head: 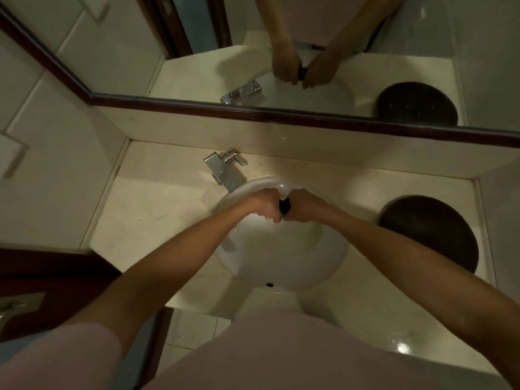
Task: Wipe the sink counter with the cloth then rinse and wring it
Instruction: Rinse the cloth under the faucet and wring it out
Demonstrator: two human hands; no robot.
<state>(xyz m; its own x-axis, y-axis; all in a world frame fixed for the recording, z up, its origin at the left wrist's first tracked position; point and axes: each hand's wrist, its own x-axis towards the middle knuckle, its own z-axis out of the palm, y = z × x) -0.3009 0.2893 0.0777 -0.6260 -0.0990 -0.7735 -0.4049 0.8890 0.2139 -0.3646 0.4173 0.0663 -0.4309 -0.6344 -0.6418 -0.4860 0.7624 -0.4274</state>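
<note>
A small dark cloth (pixel 284 206) is bunched tight between my two fists, held over the back of the white sink basin (pixel 281 263). My left hand (pixel 264 204) grips its left end and my right hand (pixel 305 205) grips its right end, knuckles nearly touching. Only a short dark piece of the cloth shows between the hands; the remainder is hidden inside the fists. The chrome tap (pixel 223 168) stands just left of and behind my hands. The pale stone counter (pixel 157 209) surrounds the basin.
A round dark brown bowl-like object (pixel 427 232) sits on the counter at the right. A mirror with a dark wooden frame (pixel 281 114) runs along the back wall. A dark door (pixel 42 280) stands at the left. Tiled floor (pixel 394 339) shows below the counter edge.
</note>
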